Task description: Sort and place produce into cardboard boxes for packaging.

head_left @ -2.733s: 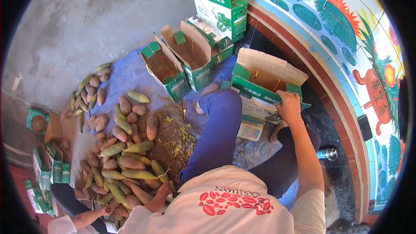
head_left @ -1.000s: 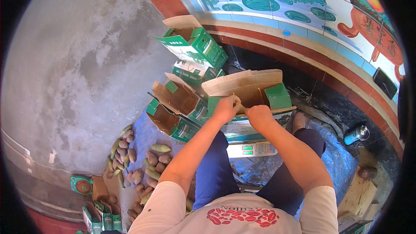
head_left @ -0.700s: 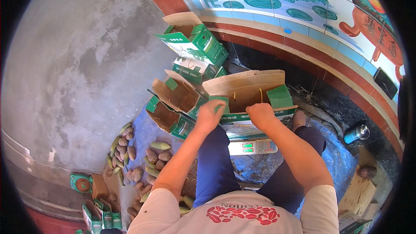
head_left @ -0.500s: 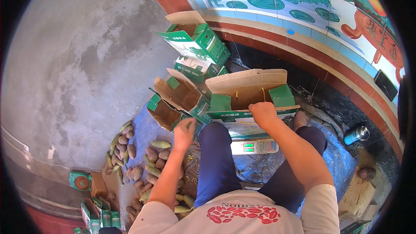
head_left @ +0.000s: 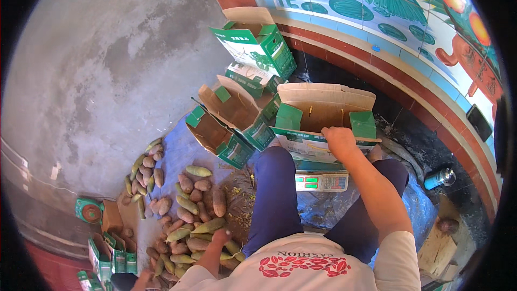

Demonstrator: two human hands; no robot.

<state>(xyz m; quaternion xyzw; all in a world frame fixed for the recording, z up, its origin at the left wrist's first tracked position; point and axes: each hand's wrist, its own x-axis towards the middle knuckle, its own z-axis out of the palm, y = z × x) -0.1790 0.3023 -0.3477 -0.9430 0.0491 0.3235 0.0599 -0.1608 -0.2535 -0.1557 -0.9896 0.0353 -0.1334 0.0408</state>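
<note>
Left to right, I see pale print on the green walls of two open boxes [head_left: 258, 134] and larger white lettering on the green band of the rear carton [head_left: 242, 51]. The green-and-white box [head_left: 301, 148] in front of the knees carries a line of light characters along its front edge. Beneath it, the scale [head_left: 323, 183] shows lit green readouts and a keypad. The pale shirt [head_left: 307, 261] has dark lettering above red leaf-like shapes.

Grey concrete floor [head_left: 124, 75] fills the left. A blue sheet [head_left: 173, 156] lies under the brown and green tubers [head_left: 219, 202], with soil and clippings beside them. A co-worker's hand [head_left: 144, 278] shows at the pile's lower left. On the right, a tiled wall [head_left: 396, 31] is painted with lily pads above a red-brown border, and a blue flask [head_left: 439, 179] lies near it.

The left hand [head_left: 221, 236] is over the tubers; half a second ago it was up beside the two open boxes. I cannot tell whether its fingers grip anything. The right hand [head_left: 339, 141] keeps its fingers clamped on the green-and-white box's front edge, as before.
</note>
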